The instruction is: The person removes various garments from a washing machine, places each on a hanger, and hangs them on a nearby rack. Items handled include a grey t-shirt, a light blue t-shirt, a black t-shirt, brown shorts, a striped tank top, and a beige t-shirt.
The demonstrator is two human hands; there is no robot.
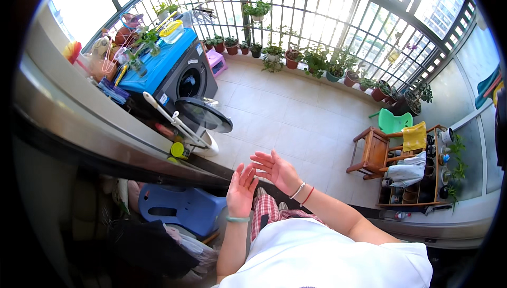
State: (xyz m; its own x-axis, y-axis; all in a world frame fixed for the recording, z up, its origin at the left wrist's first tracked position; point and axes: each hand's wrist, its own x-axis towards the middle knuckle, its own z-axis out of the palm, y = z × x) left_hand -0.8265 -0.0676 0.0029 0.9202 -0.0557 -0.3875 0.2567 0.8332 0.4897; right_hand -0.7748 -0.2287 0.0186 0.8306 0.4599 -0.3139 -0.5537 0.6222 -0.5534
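Observation:
My left hand (242, 193) is raised palm up in front of me, its fingers stretched out and nothing in it. Beside it, fingertips close to the left ones, my right hand (277, 172) is also palm up and bare. Whether the fingertips touch is hard to make out. A jade-coloured bangle (237, 219) circles the left wrist; the right wrist wears a pale bracelet (299, 188) and a red cord (307, 195). Ahead to the left stands a dark front-loading washing machine (206, 76), its round door (203, 113) swung wide, with some cloth visible inside the drum.
A white toilet-brush holder (208, 144) stands by the doorway. Potted plants (291, 58) line the barred window. At right are a wooden chair (372, 150), a green chair (395, 121) and a shoe rack (417, 195). A blue plastic chair (185, 208) is at lower left.

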